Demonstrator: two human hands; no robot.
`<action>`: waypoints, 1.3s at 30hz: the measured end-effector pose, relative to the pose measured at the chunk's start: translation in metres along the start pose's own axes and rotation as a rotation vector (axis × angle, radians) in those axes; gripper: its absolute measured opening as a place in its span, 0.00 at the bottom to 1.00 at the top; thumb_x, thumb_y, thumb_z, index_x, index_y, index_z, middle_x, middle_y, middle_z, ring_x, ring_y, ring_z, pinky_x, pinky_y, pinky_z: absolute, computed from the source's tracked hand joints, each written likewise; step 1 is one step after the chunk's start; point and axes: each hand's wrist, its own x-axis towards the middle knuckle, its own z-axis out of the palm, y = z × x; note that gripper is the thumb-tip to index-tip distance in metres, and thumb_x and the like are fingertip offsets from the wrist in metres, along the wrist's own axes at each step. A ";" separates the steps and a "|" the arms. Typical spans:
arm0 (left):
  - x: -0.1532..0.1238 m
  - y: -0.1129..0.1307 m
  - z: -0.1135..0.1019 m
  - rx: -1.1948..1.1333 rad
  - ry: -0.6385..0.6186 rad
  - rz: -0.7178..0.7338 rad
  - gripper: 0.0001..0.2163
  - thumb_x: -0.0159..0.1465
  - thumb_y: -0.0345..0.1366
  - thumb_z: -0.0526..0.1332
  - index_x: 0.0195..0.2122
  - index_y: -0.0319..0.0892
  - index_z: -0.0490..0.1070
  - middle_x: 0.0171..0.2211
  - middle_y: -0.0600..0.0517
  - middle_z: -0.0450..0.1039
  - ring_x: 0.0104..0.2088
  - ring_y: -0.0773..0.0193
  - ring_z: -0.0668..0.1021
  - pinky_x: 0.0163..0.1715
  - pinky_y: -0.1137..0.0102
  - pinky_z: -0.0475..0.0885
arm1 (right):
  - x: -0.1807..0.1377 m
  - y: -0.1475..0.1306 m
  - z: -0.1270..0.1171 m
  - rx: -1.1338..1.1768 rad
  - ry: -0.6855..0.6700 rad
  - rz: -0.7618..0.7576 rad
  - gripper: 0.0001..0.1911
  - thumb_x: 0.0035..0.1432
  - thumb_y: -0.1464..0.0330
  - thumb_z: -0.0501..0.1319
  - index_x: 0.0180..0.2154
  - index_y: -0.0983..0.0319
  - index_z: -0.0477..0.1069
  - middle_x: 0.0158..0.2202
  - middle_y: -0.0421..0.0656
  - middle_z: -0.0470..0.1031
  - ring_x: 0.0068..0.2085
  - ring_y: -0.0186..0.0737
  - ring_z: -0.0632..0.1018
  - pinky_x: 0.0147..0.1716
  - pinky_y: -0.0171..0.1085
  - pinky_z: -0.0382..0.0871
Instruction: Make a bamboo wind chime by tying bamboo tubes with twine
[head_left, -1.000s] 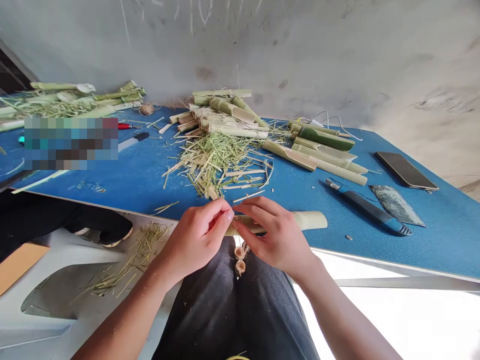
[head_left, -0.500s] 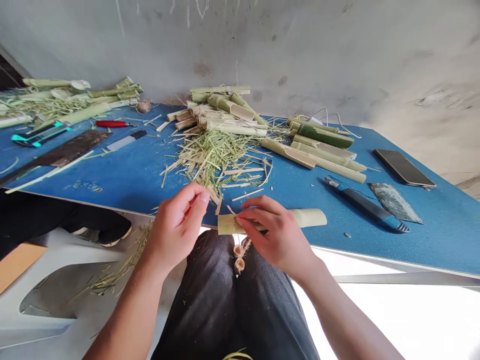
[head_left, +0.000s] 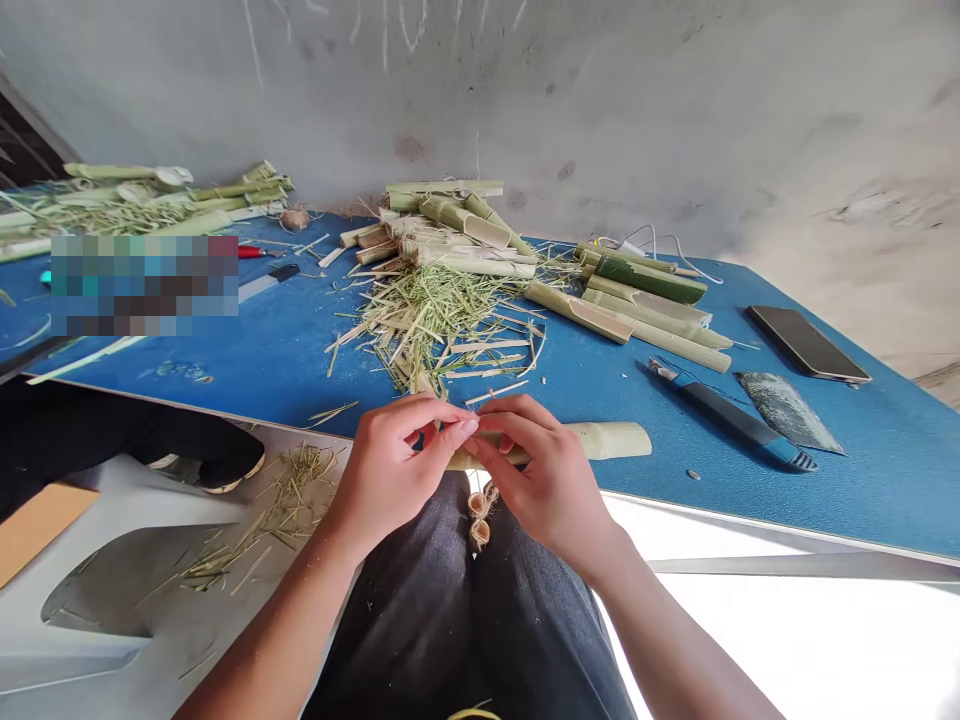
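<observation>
A pale split bamboo piece (head_left: pixel 600 440) lies across the near edge of the blue table (head_left: pixel 247 350), its left end over my lap. My right hand (head_left: pixel 547 480) wraps that end, fingers closed on it. Beside it my left hand (head_left: pixel 394 465) pinches at the same end, thumb and forefinger pressed together against the right fingertips. A brown twine strand with small knots (head_left: pixel 480 515) hangs below the two hands, over my dark trousers (head_left: pixel 450 610).
A heap of green shavings (head_left: pixel 431 310) and cut bamboo sections (head_left: pixel 457 225) fills the table's middle. More bamboo halves (head_left: pixel 645 305), a blue-handled knife (head_left: pixel 731 415), a cleaver blade (head_left: pixel 791 410) and a phone (head_left: pixel 806 342) lie right. Another person's dark legs (head_left: pixel 90 430) are left.
Half a second ago my left hand was off the bamboo, to the left. It has come back and pinches the left end again, as one second ago. The right hand kept its hold.
</observation>
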 end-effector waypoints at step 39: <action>0.004 0.000 -0.010 0.017 0.060 -0.091 0.10 0.70 0.42 0.66 0.35 0.43 0.81 0.32 0.52 0.82 0.31 0.64 0.80 0.32 0.72 0.74 | 0.002 -0.005 -0.021 -0.044 -0.058 0.052 0.08 0.66 0.74 0.61 0.43 0.59 0.79 0.48 0.46 0.79 0.36 0.36 0.82 0.34 0.35 0.82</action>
